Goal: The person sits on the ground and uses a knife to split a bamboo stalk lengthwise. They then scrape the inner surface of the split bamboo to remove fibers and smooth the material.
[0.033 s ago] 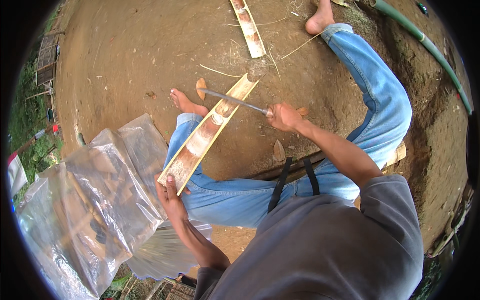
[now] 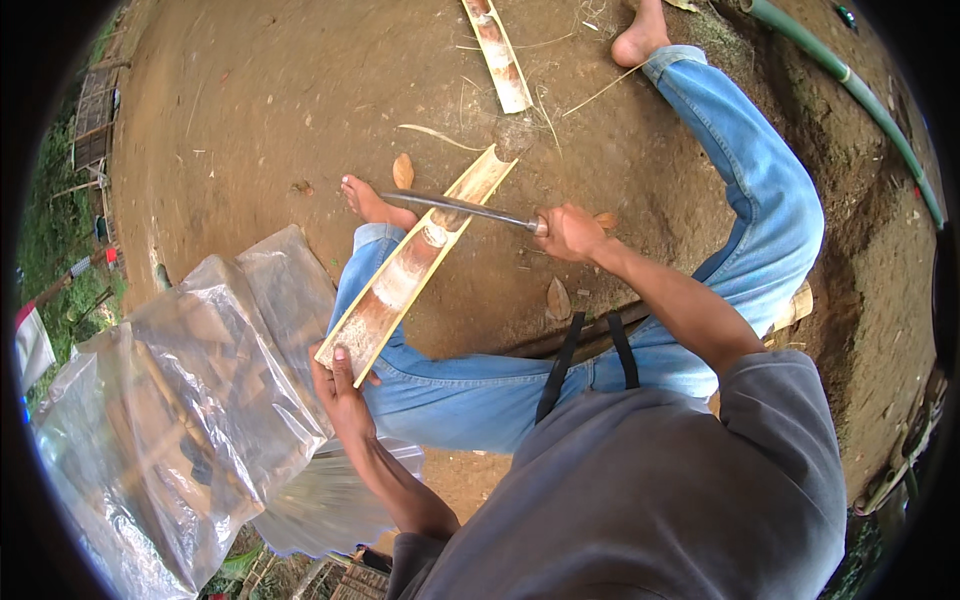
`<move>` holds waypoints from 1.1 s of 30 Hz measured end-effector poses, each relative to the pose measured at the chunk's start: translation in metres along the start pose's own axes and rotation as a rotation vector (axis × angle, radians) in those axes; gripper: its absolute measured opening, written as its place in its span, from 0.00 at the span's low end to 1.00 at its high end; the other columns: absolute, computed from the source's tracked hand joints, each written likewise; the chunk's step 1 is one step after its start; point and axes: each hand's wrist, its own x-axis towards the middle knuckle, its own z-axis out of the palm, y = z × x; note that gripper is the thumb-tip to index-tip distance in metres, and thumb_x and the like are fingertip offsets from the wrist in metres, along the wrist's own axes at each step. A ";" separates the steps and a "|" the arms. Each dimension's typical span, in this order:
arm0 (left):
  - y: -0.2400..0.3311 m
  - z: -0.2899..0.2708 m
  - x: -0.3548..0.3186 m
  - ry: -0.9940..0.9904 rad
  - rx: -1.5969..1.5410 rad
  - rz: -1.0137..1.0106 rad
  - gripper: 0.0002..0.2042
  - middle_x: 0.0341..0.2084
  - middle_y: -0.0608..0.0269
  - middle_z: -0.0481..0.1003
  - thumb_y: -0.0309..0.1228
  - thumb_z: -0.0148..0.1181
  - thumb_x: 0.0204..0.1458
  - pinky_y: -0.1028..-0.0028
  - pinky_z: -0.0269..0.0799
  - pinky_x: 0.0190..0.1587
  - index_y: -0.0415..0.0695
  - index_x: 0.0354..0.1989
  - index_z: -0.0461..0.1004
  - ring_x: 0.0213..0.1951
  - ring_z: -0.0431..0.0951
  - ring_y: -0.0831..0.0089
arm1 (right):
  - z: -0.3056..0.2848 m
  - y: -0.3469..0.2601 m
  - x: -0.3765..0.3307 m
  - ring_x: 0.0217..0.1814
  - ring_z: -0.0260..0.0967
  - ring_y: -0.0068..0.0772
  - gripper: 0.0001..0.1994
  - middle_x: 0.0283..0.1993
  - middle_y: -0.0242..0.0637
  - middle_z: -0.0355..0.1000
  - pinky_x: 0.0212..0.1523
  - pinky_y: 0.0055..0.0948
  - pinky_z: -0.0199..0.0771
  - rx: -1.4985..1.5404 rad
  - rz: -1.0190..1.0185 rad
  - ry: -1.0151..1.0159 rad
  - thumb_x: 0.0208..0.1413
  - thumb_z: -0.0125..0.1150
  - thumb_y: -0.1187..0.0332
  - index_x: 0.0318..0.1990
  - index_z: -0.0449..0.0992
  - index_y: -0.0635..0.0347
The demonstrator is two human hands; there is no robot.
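A split length of bamboo point(image 2: 385, 300), hollow side up with pale and brown patches inside, slants from near my left thigh out toward the ground ahead. My left hand point(image 2: 342, 372) grips its near end, the thumb on the inner face. In my right hand point(image 2: 572, 234) is the handle of a long knife point(image 2: 470, 208). Its narrow metal blade crosses over the bamboo, just beyond a whitish inner node, with the tip past the left edge. Whether the blade touches the bamboo I cannot tell.
Another split bamboo piece point(image 2: 498, 60) lies farther off on the bare earth point(image 2: 260, 130). Clear plastic sheeting point(image 2: 215, 370) covers things at my left. A long green bamboo pole point(image 2: 850, 85) runs along the right. Dry leaves point(image 2: 558, 299) and thin strips lie about my feet.
The knife blade has swung slightly nearer to me, its tip moving down and a little left. My left hand and the bamboo have hardly shifted.
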 end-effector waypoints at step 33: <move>-0.016 -0.001 0.000 0.107 -0.143 -0.086 0.12 0.30 0.63 0.72 0.35 0.53 0.64 0.76 0.64 0.21 0.40 0.50 0.68 0.22 0.66 0.79 | -0.026 -0.056 -0.033 0.36 0.78 0.57 0.11 0.30 0.58 0.77 0.42 0.49 0.78 0.058 0.184 -0.118 0.50 0.60 0.66 0.36 0.80 0.63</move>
